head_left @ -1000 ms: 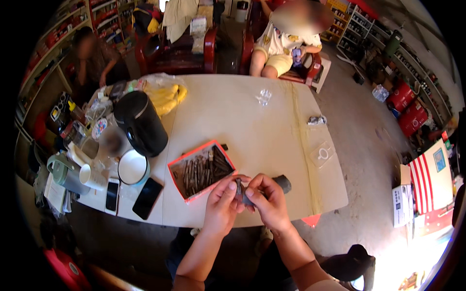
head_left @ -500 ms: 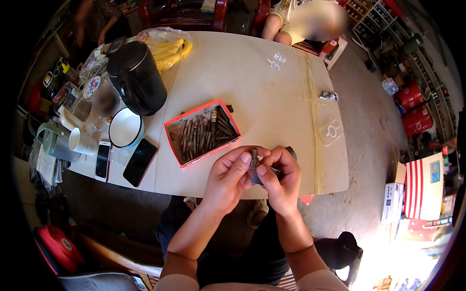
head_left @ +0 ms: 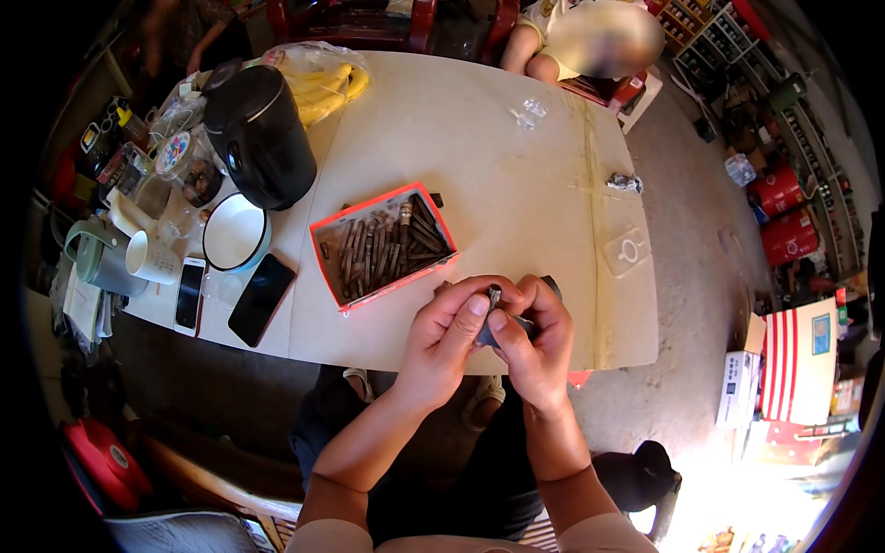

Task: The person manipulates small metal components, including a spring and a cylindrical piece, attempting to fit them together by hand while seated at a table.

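Left hand (head_left: 444,324) and right hand (head_left: 539,339) meet just over the counter's near edge, fingers bent. Left thumb and forefinger pinch a small metal piece (head_left: 495,295); right thumb and fingers pinch a dark grey sheet (head_left: 489,335) against or close beside it, contact unclear. Piece: long axis roughly near-far, visible end pointing far; near end hidden by fingers, tilt unclear. Looks short, narrow, dark, with a bright glint at the tip. Near left on the counter (head_left: 498,194): black phone (head_left: 262,300). Mid-counter, left of the hands: red-rimmed open box (head_left: 401,282) of dark brown metal rods (head_left: 373,260), left ones mostly near-far, right ones slanting. Farther left: black kettle (head_left: 263,138), then bagged bananas (head_left: 324,90).
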